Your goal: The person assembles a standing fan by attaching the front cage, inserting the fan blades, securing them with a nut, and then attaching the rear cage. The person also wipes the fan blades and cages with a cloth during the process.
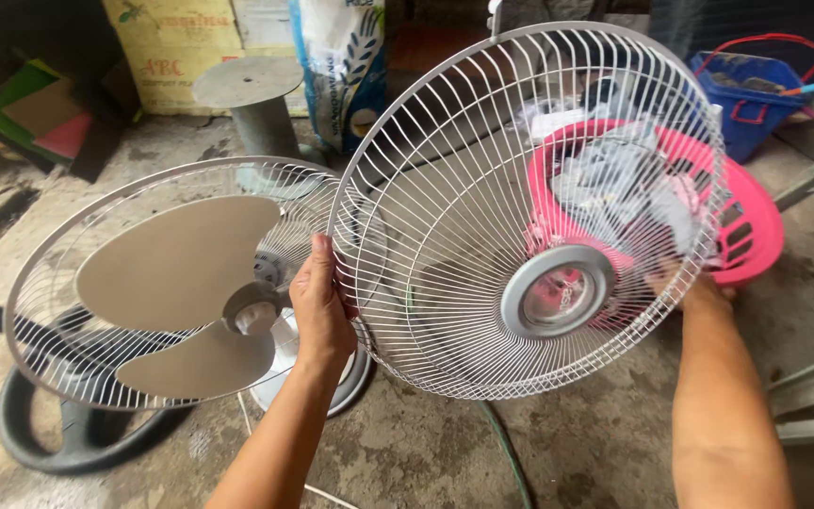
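Observation:
I hold a round white wire fan guard (482,188) up in front of me, its grey centre disc (558,290) facing me. My left hand (320,306) grips its left rim. My right hand (685,283) holds the right rim from behind, partly hidden by the wires. To the left, the fan (176,283) lies tilted on the concrete floor with its grey blades (181,259) uncovered inside the rear guard, resting on a dark round base (58,438).
A pink plastic basket (756,226) with cloths sits behind the guard. A blue basket (756,90) stands at the back right. Cardboard boxes (176,47), a printed sack (346,66) and a grey round stand (252,94) line the back. A cable (511,452) lies on the floor.

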